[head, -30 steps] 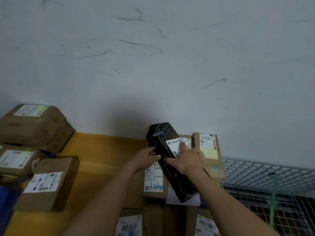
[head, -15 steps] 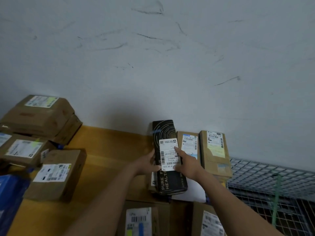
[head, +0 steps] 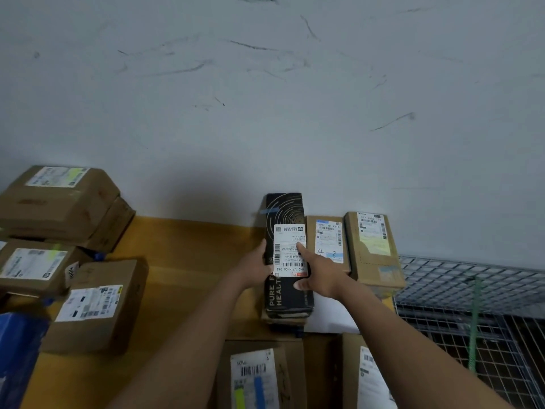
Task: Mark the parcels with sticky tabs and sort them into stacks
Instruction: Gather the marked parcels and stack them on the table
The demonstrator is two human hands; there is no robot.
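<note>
A long black parcel (head: 285, 209) with a white shipping label (head: 284, 262) lies flat on top of a small stack by the wall, and a blue tab (head: 265, 211) sticks out at its far left edge. My left hand (head: 255, 268) holds the parcel's left side. My right hand (head: 320, 273) rests on its right side, index finger stretched out and pressing on the label. Two brown parcels (head: 328, 240) (head: 373, 246) lie just right of it, the nearer one with "4 3" written on its label.
Several labelled brown parcels (head: 97, 305) are stacked at the left of the yellow table (head: 182, 261), beside a blue object (head: 14, 349). Two more parcels (head: 256, 376) (head: 368, 379) lie near me. A wire cage (head: 472, 305) stands to the right. The wall is close behind.
The black parcel was turned from a slant to lie straight and flat on the stack. My right index finger has moved onto its label; my left hand stays at its left edge.
</note>
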